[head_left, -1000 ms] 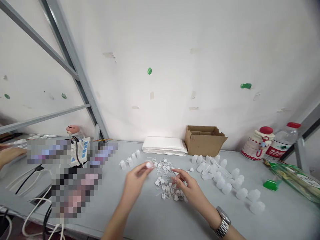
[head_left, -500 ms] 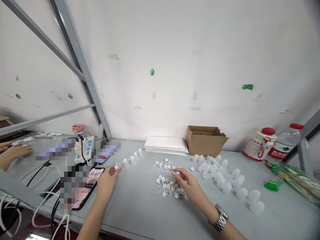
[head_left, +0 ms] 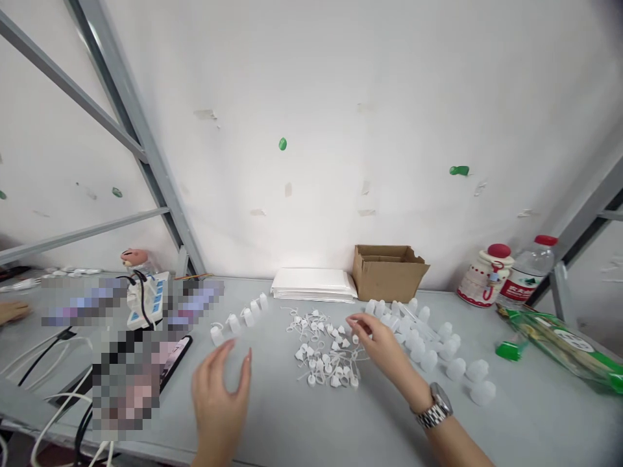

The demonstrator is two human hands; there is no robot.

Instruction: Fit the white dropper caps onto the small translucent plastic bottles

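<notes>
My left hand (head_left: 221, 383) is open, thumb and fingers apart with nothing between them, over the grey table. Just beyond its fingertips is a slanting row of small white capped bottles (head_left: 217, 335), standing upright. My right hand (head_left: 374, 338) is over the right edge of a pile of small white caps with ring loops (head_left: 325, 363). Its fingers are bent and drawn together; what they hold, if anything, is hidden. To the right of this hand lie several small translucent bottles (head_left: 428, 360), some upright and some on their sides.
Behind the caps lie a stack of white flat boxes (head_left: 314, 285) and an open cardboard box (head_left: 389, 275). A red-lidded flask (head_left: 485, 277), a water bottle (head_left: 525, 275) and a green package (head_left: 559, 344) are at right. Phones (head_left: 175, 357), cables and a power strip (head_left: 150, 301) lie at left.
My left hand has let go of the bottle at the row's near end and moved right and nearer to me. My right hand has shifted toward the translucent bottles. The view has turned slightly right.
</notes>
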